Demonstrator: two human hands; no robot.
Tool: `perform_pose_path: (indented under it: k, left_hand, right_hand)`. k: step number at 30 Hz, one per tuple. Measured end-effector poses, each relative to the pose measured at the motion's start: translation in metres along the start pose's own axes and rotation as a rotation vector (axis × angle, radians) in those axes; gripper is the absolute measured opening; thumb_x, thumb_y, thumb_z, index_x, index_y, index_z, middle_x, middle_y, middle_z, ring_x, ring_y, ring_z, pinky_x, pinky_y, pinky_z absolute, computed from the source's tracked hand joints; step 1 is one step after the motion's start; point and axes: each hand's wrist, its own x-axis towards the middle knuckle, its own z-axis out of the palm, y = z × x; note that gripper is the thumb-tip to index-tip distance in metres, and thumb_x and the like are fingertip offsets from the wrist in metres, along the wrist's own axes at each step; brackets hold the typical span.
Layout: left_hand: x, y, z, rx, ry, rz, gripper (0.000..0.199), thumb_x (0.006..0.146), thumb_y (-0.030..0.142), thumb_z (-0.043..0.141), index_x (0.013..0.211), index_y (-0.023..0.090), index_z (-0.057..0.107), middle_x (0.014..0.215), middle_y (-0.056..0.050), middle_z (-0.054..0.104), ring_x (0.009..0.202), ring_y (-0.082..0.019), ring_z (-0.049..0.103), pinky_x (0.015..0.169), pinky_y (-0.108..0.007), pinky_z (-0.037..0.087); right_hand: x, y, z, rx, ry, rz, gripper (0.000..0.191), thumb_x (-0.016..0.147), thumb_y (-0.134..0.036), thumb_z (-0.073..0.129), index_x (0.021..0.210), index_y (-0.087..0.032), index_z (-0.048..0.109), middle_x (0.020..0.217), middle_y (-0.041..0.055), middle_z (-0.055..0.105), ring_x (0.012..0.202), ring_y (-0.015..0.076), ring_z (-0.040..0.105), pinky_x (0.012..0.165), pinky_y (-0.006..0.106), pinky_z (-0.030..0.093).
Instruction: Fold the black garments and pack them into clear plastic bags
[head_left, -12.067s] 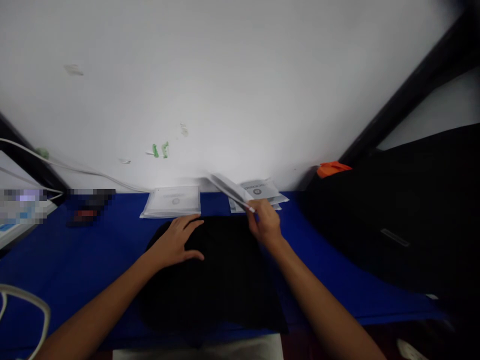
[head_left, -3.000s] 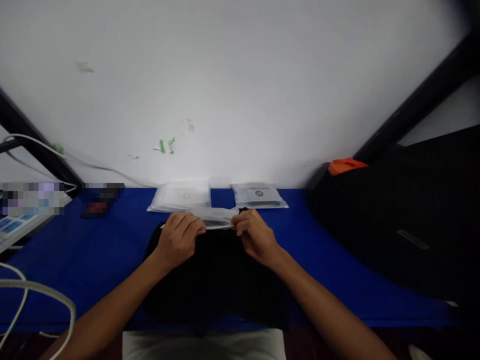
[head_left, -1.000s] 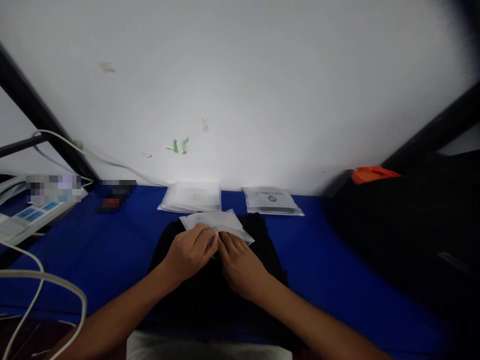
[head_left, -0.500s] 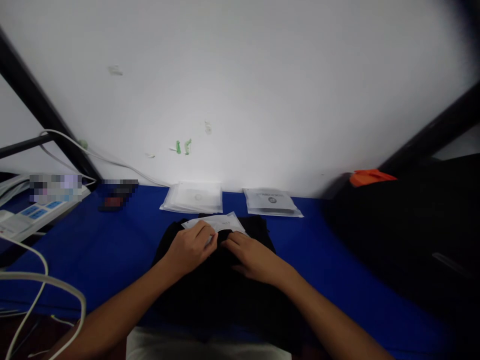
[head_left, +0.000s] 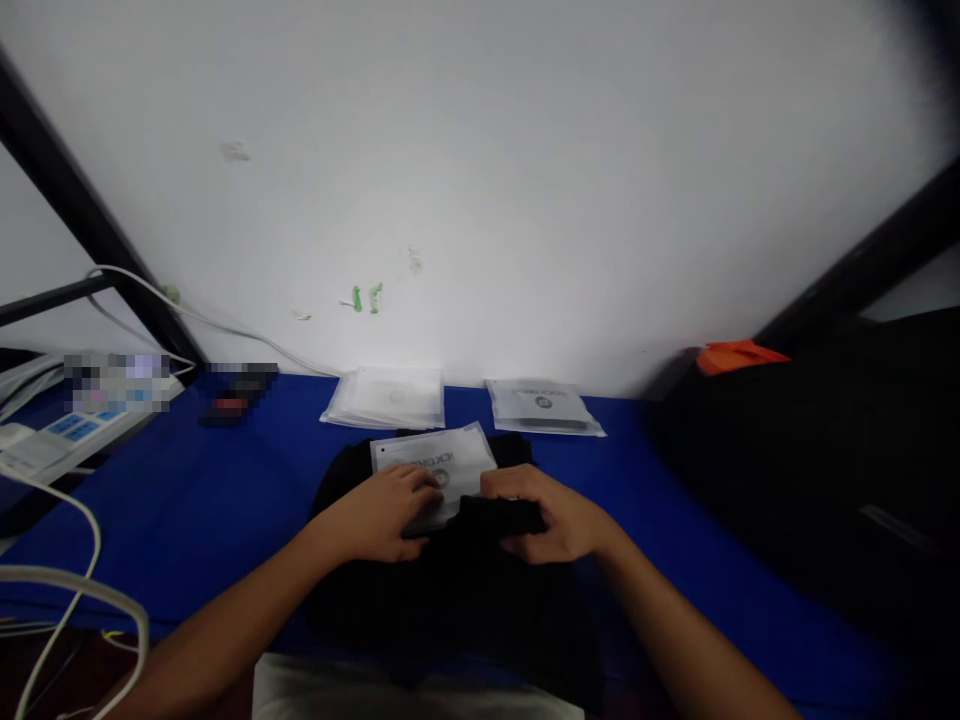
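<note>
A frosted plastic bag [head_left: 465,455] with dark printing and a small hole in one corner lies tilted on a spread of black fabric [head_left: 465,600]. My left hand [head_left: 386,510] holds the bag near its lower edge, fingers across its face and thumb below. In my right hand [head_left: 559,515] is a folded black cloth [head_left: 499,515], gripped between the fingers and the thumb. The cloth's left end meets the lower right part of the bag; whether it reaches inside is hard to see in the dark.
Behind are a stack of frosted bags [head_left: 386,395] and a filled printed bag [head_left: 544,405] by the wall. A large black heap [head_left: 810,480] with an orange piece [head_left: 739,357] stands right. A power strip [head_left: 82,430] and white cables [head_left: 90,575] are left.
My right hand has moved right and now grips a folded part of the black cloth. The bag lies flatter, with more of its print showing, and my left hand has shifted slightly down it.
</note>
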Motion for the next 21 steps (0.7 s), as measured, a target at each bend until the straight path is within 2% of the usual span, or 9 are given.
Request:
perform_pose_path:
  k: [4,6,8,12,14,15,17,19,21]
  left_hand:
    - [0.001,-0.003,0.000,0.098,-0.046,-0.047,0.025,0.077,0.013,0.061,0.101,0.017,0.063,0.093,-0.008,0.071,0.085,-0.024,0.070,0.075,-0.034,0.055]
    - [0.000,-0.009,-0.007,0.134,0.008,-0.112,0.022,0.081,0.011,0.055,0.100,0.018,0.064,0.085,-0.004,0.073,0.075,-0.021,0.071,0.067,-0.030,0.055]
    - [-0.001,-0.018,-0.018,0.163,0.179,-0.176,0.023,0.087,0.014,0.050,0.104,0.019,0.063,0.088,-0.004,0.075,0.075,-0.019,0.071,0.066,-0.027,0.054]
    - [0.002,-0.044,-0.041,0.242,0.652,-0.262,0.022,0.092,0.021,0.048,0.105,0.019,0.065,0.096,-0.004,0.075,0.077,-0.016,0.071,0.071,-0.025,0.055]
    - [0.008,-0.059,-0.048,0.262,0.793,-0.297,0.022,0.091,0.022,0.050,0.104,0.019,0.066,0.097,-0.004,0.075,0.082,-0.017,0.071,0.077,-0.026,0.055]
    - [0.011,-0.067,-0.049,0.254,0.806,-0.320,0.022,0.090,0.022,0.049,0.104,0.019,0.066,0.098,-0.005,0.075,0.087,-0.018,0.071,0.081,-0.028,0.054]
    - [0.019,-0.086,-0.048,0.184,0.670,-0.398,0.026,0.090,0.022,0.047,0.107,0.019,0.066,0.106,-0.006,0.074,0.098,-0.020,0.069,0.090,-0.033,0.052]
    - [0.024,-0.106,-0.042,0.083,0.406,-0.478,0.028,0.087,0.022,0.047,0.108,0.019,0.066,0.113,-0.007,0.071,0.106,-0.022,0.066,0.096,-0.037,0.049]
    - [0.026,-0.124,-0.035,0.018,0.212,-0.513,0.027,0.081,0.022,0.054,0.104,0.019,0.068,0.112,-0.007,0.072,0.105,-0.025,0.066,0.095,-0.039,0.049]
  right_hand:
    - [-0.001,0.003,-0.003,0.052,0.007,0.018,0.010,0.071,-0.025,0.057,0.076,-0.019,0.051,0.072,-0.0030,0.049,0.063,0.0109,0.047,0.057,0.023,0.037]
    - [-0.003,0.003,-0.004,0.082,0.015,0.024,0.012,0.071,-0.027,0.058,0.074,-0.019,0.050,0.070,-0.0037,0.048,0.062,0.0105,0.045,0.056,0.023,0.036]
    - [-0.004,0.003,-0.006,0.125,0.026,0.020,0.015,0.071,-0.029,0.060,0.073,-0.019,0.049,0.069,-0.0041,0.046,0.061,0.0104,0.044,0.056,0.022,0.035]
    - [-0.006,-0.001,-0.009,0.199,0.051,0.010,0.013,0.072,-0.028,0.061,0.077,-0.018,0.054,0.074,-0.0022,0.051,0.065,0.0114,0.048,0.059,0.023,0.038]
    - [-0.007,-0.001,-0.009,0.197,0.060,0.016,0.011,0.072,-0.025,0.061,0.079,-0.017,0.056,0.076,-0.0016,0.053,0.067,0.0117,0.050,0.060,0.024,0.039]
    - [-0.007,-0.001,-0.008,0.190,0.062,0.023,0.011,0.072,-0.024,0.061,0.079,-0.017,0.056,0.076,-0.0016,0.053,0.067,0.0117,0.050,0.061,0.024,0.039]
    - [-0.006,0.000,-0.007,0.175,0.060,0.039,0.011,0.070,-0.022,0.061,0.079,-0.017,0.057,0.076,-0.0020,0.053,0.067,0.0116,0.051,0.060,0.023,0.039]
    - [-0.005,0.003,-0.005,0.160,0.063,0.050,0.011,0.069,-0.021,0.061,0.078,-0.017,0.057,0.076,-0.0022,0.053,0.067,0.0116,0.050,0.060,0.023,0.039]
    - [-0.003,0.005,-0.004,0.140,0.072,0.035,0.012,0.068,-0.020,0.060,0.079,-0.017,0.058,0.079,-0.0009,0.054,0.070,0.0130,0.052,0.064,0.025,0.041]
